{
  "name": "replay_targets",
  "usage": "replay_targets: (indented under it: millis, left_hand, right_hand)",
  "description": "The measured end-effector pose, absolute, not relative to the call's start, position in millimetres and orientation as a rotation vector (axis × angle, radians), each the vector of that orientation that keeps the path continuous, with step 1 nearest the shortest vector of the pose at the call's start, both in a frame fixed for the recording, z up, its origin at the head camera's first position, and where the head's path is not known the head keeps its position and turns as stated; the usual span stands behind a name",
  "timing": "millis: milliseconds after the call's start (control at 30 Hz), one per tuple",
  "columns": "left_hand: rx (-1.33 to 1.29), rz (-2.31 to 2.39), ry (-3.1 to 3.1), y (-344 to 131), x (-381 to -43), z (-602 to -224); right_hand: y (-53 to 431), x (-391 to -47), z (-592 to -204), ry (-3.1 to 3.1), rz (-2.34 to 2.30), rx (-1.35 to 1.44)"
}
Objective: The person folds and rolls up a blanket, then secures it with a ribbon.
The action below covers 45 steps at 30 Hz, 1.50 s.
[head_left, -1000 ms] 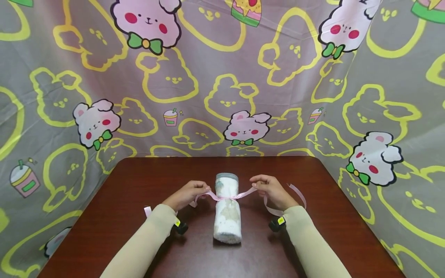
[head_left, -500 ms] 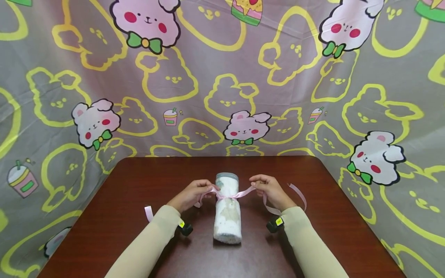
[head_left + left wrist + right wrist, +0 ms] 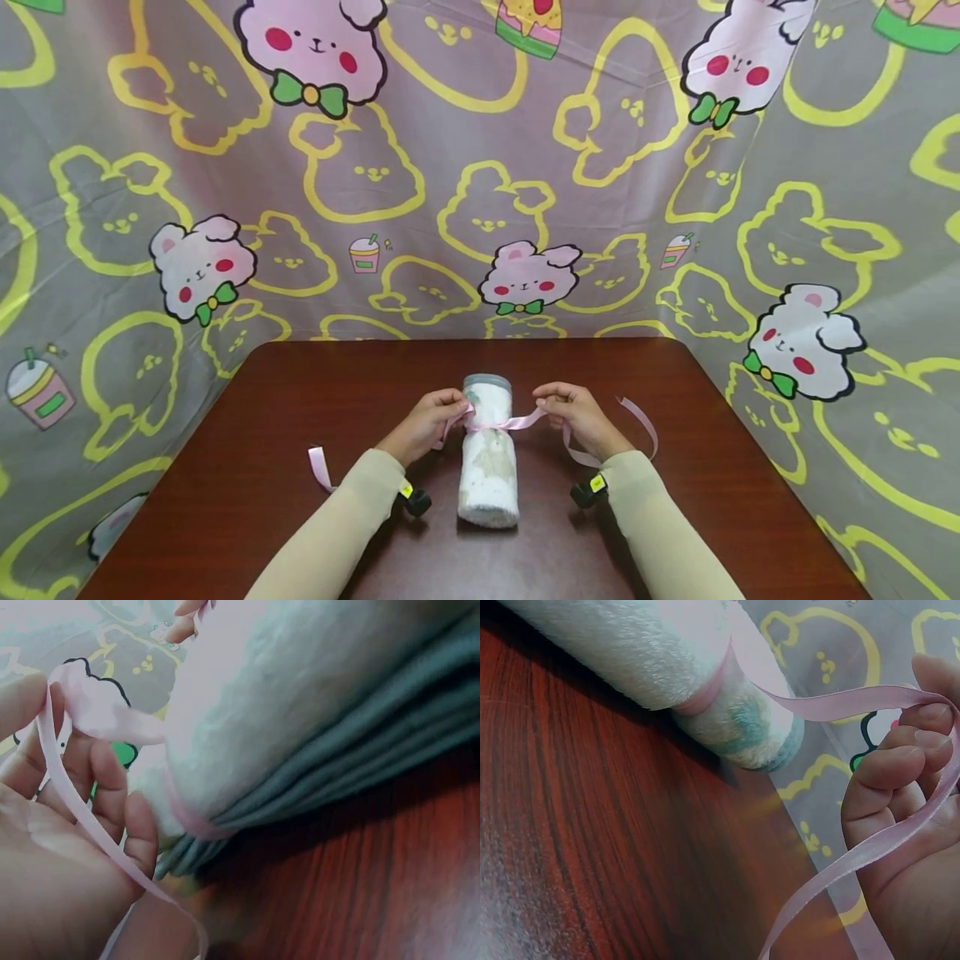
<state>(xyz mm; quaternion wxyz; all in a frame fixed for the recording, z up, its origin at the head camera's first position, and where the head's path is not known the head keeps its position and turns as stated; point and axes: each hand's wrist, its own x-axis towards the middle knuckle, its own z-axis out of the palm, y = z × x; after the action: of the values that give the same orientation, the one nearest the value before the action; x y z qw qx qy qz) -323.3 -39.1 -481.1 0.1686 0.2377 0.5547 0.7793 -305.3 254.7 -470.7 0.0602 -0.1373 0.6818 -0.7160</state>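
A rolled fluffy towel point(image 3: 489, 467), white with grey-green patches, lies lengthwise on the table. Pink ribbon point(image 3: 522, 421) circles it a little beyond its middle and draws it in. My left hand point(image 3: 426, 423) pinches one ribbon end between thumb and forefinger, close beside the roll's left side. On the right, my right hand point(image 3: 579, 414) pinches the other end, which stretches from the roll to the fingers. In the left wrist view the ribbon point(image 3: 82, 810) hangs down across the palm. The right wrist view shows the ribbon's tail point(image 3: 840, 866) dropping past the curled fingers.
The dark red-brown table point(image 3: 360, 367) has rounded far corners. A patterned curtain point(image 3: 420, 167) stands behind it and along both sides. One loose ribbon tail point(image 3: 320, 468) lies left of the left forearm; another point(image 3: 643, 421) curls up beyond the right hand.
My left hand has moved right, up to the roll, bringing its ribbon end along, and the left stretch has gone slack. My right hand has barely moved and keeps its pinch.
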Motion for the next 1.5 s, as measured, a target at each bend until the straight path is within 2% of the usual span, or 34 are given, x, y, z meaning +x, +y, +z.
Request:
replay_targets:
  millis: [333, 633, 967, 1167, 1500]
  left_hand:
    - [0.457, 2.192, 1.689, -34.6, -320.5, -484.5]
    - [0.577, 2.069, 1.889, -28.1, -316.8, -490.8]
    - [0.491, 2.119, 1.989, -16.2, -310.9, -496.7]
    - [0.563, 2.093, 1.978, -19.5, -307.1, -498.9]
    - [0.583, 2.166, 2.006, -16.6, -305.4, -499.1]
  right_hand:
    - [253.6, -306.3, -473.8, 2.086, -2.132, -0.424]
    - [243.3, -307.1, -472.2, 2.183, -2.028, -0.364]
    - [238.7, -309.6, -477.0, 2.301, -1.929, -0.380]
    - [241.3, -308.2, -476.3, 2.246, -1.941, -0.355]
    - [233.9, -310.9, -492.4, 2.430, -1.616, -0.383]
